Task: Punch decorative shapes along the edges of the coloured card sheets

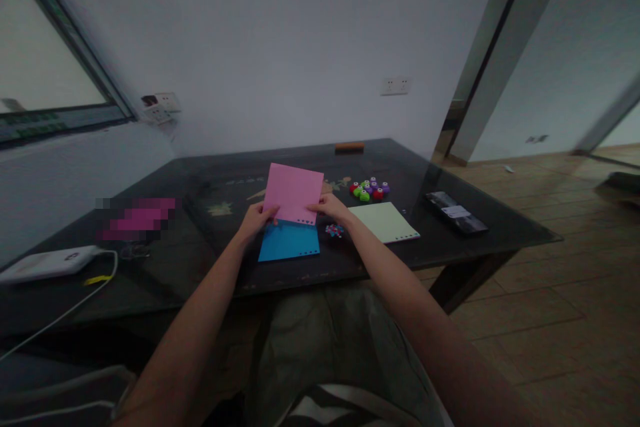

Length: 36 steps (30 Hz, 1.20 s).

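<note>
A pink sheet (pixel 293 192) with small dark marks along its lower edge is held up by both hands. My left hand (pixel 257 219) grips its lower left corner, and my right hand (pixel 329 207) pinches its right edge. Below it, a blue sheet (pixel 289 242) lies on the dark table, partly covered by the pink one. A pale green sheet (pixel 385 221) lies to the right, partly behind my right forearm. Between the blue and green sheets sits a little pile of small red and blue pieces (pixel 334 231).
Several colourful balls with eyes (pixel 369 189) stand behind the green sheet on the table (pixel 200 273). A black package (pixel 456 212) lies at right, a brown bar (pixel 349 147) at the back. At left are a white device (pixel 50 264) with a cable and a pink item (pixel 143 217).
</note>
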{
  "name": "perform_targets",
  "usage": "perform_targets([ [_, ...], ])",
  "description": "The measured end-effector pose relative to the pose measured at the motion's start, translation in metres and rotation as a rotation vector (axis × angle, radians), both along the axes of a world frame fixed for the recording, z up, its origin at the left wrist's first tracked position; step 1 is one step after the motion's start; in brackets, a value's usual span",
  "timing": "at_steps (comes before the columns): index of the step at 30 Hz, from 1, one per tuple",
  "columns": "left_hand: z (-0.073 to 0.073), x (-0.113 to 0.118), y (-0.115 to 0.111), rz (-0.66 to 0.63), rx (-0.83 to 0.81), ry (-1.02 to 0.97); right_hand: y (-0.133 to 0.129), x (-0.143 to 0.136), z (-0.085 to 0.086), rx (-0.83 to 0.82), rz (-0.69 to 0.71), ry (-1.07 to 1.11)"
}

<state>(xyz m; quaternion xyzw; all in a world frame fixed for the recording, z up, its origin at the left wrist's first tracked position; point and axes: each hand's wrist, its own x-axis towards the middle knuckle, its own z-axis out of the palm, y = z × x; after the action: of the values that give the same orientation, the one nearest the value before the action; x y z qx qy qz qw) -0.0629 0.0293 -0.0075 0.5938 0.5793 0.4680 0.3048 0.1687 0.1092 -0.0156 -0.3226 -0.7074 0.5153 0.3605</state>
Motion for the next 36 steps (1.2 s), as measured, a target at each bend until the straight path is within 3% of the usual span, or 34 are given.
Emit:
perform_targets([
  [10,-0.005,0.0,0.005,-0.043,0.002,-0.011,0.003,0.003,0.001,0.049,0.019,0.05],
  [15,-0.003,-0.001,0.009,-0.039,0.018,-0.074,0.008,0.011,0.009,0.021,-0.214,0.141],
  [20,-0.004,-0.001,0.007,0.04,0.095,0.066,0.02,0.027,0.017,-0.032,-0.557,0.254],
  [25,-0.01,0.001,0.009,0.059,0.175,0.255,0.022,0.048,0.022,-0.078,-0.567,0.335],
  [31,-0.005,0.01,0.051,0.194,0.285,0.468,0.018,0.07,0.02,-0.09,-0.507,0.325],
  [36,0.004,0.032,0.096,0.147,0.255,0.786,0.011,0.078,0.013,-0.109,-0.483,0.286],
])
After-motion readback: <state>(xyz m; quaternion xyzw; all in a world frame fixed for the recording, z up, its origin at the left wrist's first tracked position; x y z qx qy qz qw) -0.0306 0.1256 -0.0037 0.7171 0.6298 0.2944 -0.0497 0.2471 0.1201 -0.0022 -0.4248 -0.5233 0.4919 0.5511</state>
